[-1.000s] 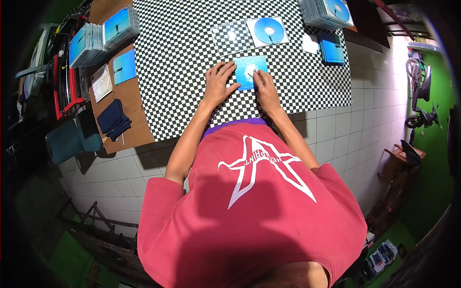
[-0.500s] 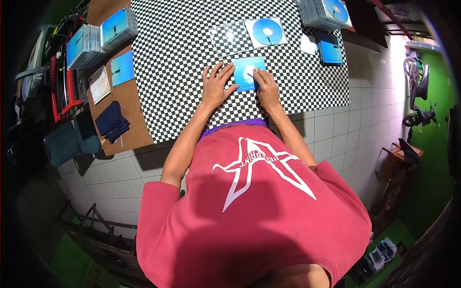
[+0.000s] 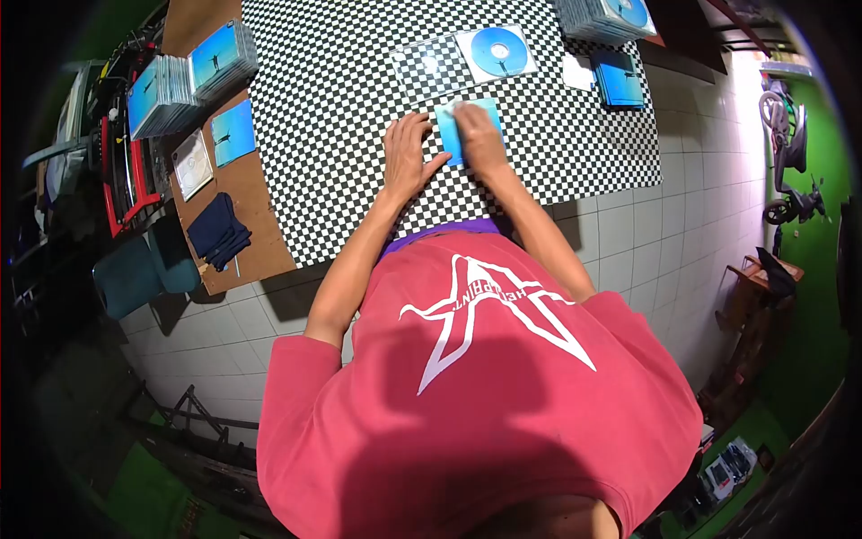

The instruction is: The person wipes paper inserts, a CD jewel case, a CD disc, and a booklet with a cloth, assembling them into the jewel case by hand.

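A blue printed CD booklet [image 3: 455, 148] lies flat on the checkered cloth in front of me. My left hand [image 3: 409, 154] rests at its left side with fingers stretched out, the thumb reaching its lower left edge. Over the booklet, my right hand [image 3: 479, 135] has its fingers pressed together near the top edge. Something small and whitish shows at those fingertips, too blurred to name. The hand hides much of the booklet's print. Just beyond lies an open clear CD case [image 3: 431, 67] with a blue disc [image 3: 499, 52] in its right half.
Stacks of CD cases [image 3: 163, 97] stand at the left, by a loose blue booklet [image 3: 233, 133], another case [image 3: 191, 164] and folded dark cloth [image 3: 218, 232]. At the right are more stacked cases [image 3: 606, 20], blue booklets [image 3: 620, 81] and a white piece [image 3: 577, 74].
My right hand has moved up and left across the booklet, from its right edge to near its top. My left hand stays beside the booklet, barely changed.
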Motion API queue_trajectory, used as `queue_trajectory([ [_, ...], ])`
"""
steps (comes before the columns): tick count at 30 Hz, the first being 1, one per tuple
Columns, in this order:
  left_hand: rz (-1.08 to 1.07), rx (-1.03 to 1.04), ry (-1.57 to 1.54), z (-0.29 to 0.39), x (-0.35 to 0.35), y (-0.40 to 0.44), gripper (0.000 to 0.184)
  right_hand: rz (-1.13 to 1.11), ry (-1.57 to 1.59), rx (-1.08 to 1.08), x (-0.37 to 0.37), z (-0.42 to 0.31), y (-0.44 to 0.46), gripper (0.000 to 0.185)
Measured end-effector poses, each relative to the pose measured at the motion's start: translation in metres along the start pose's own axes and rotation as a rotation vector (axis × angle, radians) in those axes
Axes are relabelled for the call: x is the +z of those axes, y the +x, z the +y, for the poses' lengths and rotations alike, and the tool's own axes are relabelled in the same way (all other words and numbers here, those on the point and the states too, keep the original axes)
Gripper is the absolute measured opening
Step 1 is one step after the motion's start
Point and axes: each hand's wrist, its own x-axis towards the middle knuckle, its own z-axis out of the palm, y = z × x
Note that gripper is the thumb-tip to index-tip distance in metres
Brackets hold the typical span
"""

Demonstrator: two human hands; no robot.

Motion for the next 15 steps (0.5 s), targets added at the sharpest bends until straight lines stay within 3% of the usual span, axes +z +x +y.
queue_trajectory([
  [3, -0.01, -0.033, -0.002, 0.004, 0.001, -0.003, 0.067, 0.064, -0.041, 0.122, 0.001, 0.002, 0.003, 0.041],
  [7, -0.042, -0.053, 0.048, 0.003, 0.002, 0.0, 0.067, -0.051, -0.043, -0.041, 0.021, -0.027, 0.003, 0.043],
  [11, -0.024, -0.076, 0.003, 0.004, 0.006, -0.004, 0.074, -0.052, 0.07, -0.024, 0.01, -0.02, 0.003, 0.045],
  [13, -0.022, -0.062, 0.021, 0.005, 0.005, -0.002, 0.078, 0.048, 0.022, 0.11, 0.004, -0.007, 0.006, 0.046],
  [15, -0.026, -0.062, 0.017, 0.005, 0.004, -0.003, 0.078, 0.054, -0.044, 0.108, 0.013, -0.007, 0.008, 0.044],
])
